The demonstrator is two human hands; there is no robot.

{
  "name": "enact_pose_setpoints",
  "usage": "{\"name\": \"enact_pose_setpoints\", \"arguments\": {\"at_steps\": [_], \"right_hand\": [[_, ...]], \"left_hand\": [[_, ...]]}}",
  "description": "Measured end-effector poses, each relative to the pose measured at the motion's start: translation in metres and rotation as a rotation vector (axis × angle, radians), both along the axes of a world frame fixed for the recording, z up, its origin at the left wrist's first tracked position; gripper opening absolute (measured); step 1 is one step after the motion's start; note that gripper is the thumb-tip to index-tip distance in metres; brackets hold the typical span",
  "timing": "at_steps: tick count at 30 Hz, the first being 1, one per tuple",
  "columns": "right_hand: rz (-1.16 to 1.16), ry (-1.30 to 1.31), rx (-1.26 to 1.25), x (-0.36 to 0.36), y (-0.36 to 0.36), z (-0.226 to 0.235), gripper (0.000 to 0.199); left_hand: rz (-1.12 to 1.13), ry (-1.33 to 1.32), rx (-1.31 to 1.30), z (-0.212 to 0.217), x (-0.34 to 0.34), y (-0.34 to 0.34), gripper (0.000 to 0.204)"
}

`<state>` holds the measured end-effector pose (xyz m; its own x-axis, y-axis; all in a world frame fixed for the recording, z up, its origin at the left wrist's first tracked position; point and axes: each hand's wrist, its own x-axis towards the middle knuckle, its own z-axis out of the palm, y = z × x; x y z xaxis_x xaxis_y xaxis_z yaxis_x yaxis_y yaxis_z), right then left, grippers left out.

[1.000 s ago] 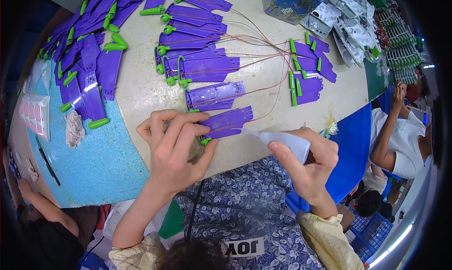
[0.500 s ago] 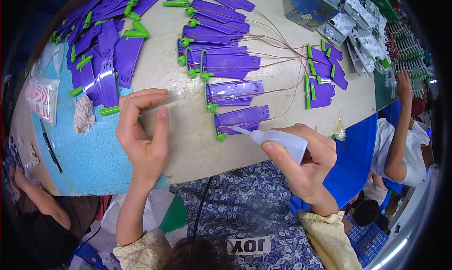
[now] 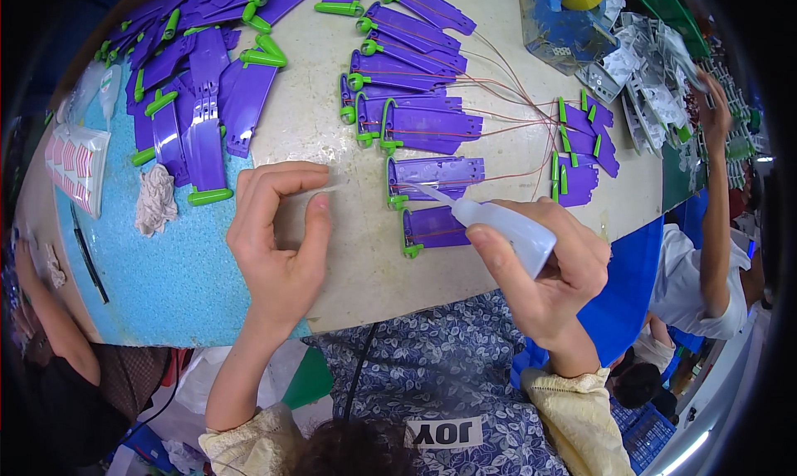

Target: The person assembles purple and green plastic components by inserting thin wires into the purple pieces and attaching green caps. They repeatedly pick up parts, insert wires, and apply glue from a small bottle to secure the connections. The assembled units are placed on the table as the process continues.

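Note:
My right hand (image 3: 556, 277) is closed round a small translucent squeeze bottle (image 3: 513, 234) with a long thin nozzle. The nozzle tip is over a purple plastic panel (image 3: 457, 169) with a green edge piece, second from the near end of a column of such panels; whether it touches cannot be seen. The nearest panel (image 3: 433, 229) lies partly behind the bottle and hand. Thin reddish wires (image 3: 519, 126) run from the panels toward the right. My left hand (image 3: 278, 264) hovers left of the column, thumb and forefinger curved apart, with nothing clearly visible between them.
Purple panels with green ends are heaped (image 3: 203, 102) at the far left. A blue mat (image 3: 191, 285) carries a crumpled cloth (image 3: 155, 200) and a black pen-like tool (image 3: 88, 256). Smaller purple-green pieces (image 3: 579, 185), a blue bin (image 3: 564, 36) and grey parts (image 3: 643, 78) are right; a co-worker's arm (image 3: 714, 185) reaches in.
The bottle's nozzle has shifted from the nearest panel to the one beyond it. The table scene has slid a little to the right in the picture.

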<state>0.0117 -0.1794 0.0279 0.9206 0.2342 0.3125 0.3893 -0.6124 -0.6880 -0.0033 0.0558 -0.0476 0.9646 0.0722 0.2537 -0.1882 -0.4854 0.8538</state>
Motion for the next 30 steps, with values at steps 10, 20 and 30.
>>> {"name": "enact_pose_setpoints", "arguments": {"at_steps": [10,20,30], "right_hand": [[-0.014,-0.087,-0.008,0.016,0.003,0.002,0.023],[-0.037,-0.07,-0.035,0.037,0.014,-0.002,0.022],[0.086,-0.13,-0.096,0.053,0.029,-0.005,0.026]], "left_hand": [[-0.002,0.01,-0.009,0.002,0.001,-0.002,0.015],[-0.002,0.014,-0.032,0.006,0.003,-0.004,0.015],[-0.015,0.003,-0.007,0.009,0.007,-0.004,0.014]]}}
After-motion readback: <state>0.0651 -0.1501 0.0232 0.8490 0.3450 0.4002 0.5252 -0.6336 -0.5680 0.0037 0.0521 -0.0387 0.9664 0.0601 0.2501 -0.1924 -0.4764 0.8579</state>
